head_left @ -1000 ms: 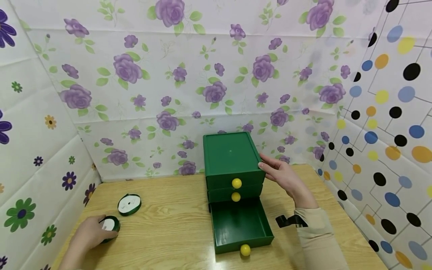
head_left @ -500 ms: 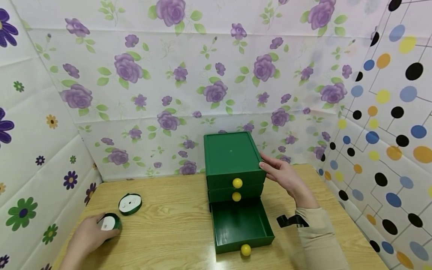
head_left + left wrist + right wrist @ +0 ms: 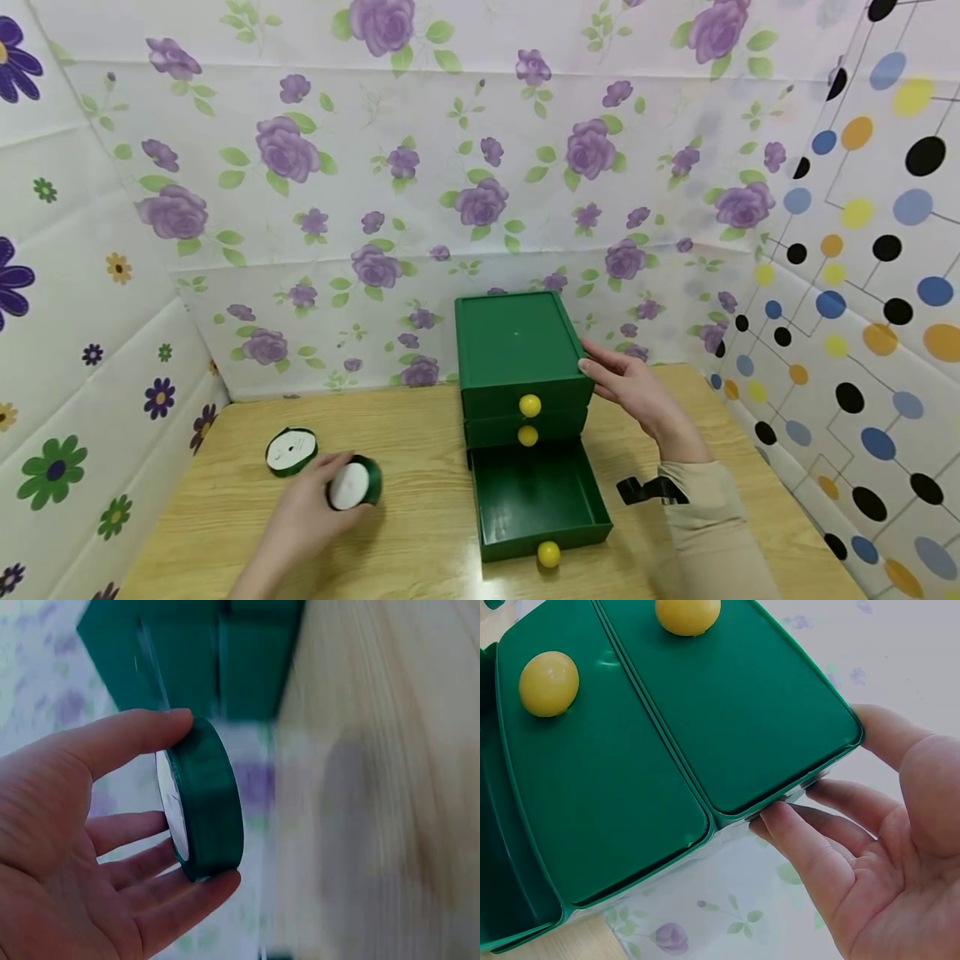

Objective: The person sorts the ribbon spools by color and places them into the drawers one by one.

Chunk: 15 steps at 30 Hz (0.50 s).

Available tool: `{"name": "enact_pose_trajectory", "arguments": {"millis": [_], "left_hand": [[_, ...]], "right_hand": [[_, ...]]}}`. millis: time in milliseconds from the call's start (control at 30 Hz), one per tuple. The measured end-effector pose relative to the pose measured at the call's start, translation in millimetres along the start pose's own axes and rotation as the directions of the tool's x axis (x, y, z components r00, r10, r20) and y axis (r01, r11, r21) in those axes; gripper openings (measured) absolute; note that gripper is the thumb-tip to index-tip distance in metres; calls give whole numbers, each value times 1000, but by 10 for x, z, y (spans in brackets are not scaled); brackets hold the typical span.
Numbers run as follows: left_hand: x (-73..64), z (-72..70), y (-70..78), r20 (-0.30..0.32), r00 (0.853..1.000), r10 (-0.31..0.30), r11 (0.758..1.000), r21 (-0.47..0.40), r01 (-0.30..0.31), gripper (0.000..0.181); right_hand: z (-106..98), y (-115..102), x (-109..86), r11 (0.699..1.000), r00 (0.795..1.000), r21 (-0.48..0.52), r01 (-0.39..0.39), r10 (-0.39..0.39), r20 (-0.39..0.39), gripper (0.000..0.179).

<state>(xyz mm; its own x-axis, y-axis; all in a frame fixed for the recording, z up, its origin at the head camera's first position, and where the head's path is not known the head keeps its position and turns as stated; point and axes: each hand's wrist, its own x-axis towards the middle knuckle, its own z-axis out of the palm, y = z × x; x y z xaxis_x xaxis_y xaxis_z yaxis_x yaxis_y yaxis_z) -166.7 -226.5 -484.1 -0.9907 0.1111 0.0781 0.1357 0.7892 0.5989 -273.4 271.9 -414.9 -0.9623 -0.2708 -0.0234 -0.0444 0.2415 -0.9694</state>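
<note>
My left hand (image 3: pixel 303 508) pinches a spool of green ribbon (image 3: pixel 214 802) between thumb and fingers, raised above the table left of the cabinet. The spool's white side shows in the head view. Another green ribbon spool (image 3: pixel 291 452) lies flat on the table, just behind the left hand. A green drawer cabinet (image 3: pixel 517 337) with yellow round knobs stands at centre right. Its bottom drawer (image 3: pixel 532 500) is pulled out and looks empty; the two upper drawers are closed. My right hand (image 3: pixel 637 392) rests against the cabinet's right side, thumb near the top edge, fingers extended.
The wooden table (image 3: pixel 420 533) meets a flower-printed cloth (image 3: pixel 420 200) at the back. Patterned cloths also hang at the left and right. A black strap (image 3: pixel 651 491) sticks out from the right wrist, beside the open drawer.
My left hand has carried the ribbon spool rightward, from the table's left edge toward the open drawer. The right hand, the cabinet and the other spool have stayed in place.
</note>
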Motion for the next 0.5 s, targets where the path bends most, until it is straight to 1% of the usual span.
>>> {"name": "enact_pose_trajectory", "arguments": {"millis": [133, 167, 233, 300, 367, 433, 500], "left_hand": [[47, 245, 442, -11, 996, 85, 991, -99, -85, 84], [60, 305, 568, -14, 993, 116, 986, -122, -117, 83], [82, 422, 819, -5, 982, 191, 966, -174, -189, 83], [103, 541, 1047, 29, 962, 271, 943, -211, -259, 82], [132, 662, 1239, 79, 937, 340, 921, -231, -315, 83], [166, 787, 1391, 126, 913, 389, 903, -250, -350, 82], [208, 907, 1509, 153, 893, 424, 891, -246, -381, 82]], "right_hand": [[-3, -3, -1, 1000, 1000, -2, -1, 1, 6, 75], [-7, -3, -4, 1000, 1000, 1, -6, 6, 2, 74], [-13, -7, -12, 1000, 1000, 4, -2, 2, 0, 74], [-19, -8, -14, 1000, 1000, 7, 5, -5, -2, 75], [-19, -12, -15, 1000, 1000, 8, 4, -4, -3, 75], [-15, -14, -14, 1000, 1000, 3, 1, -1, 0, 76], [-9, -13, -14, 1000, 1000, -3, -9, 9, -2, 76]]}}
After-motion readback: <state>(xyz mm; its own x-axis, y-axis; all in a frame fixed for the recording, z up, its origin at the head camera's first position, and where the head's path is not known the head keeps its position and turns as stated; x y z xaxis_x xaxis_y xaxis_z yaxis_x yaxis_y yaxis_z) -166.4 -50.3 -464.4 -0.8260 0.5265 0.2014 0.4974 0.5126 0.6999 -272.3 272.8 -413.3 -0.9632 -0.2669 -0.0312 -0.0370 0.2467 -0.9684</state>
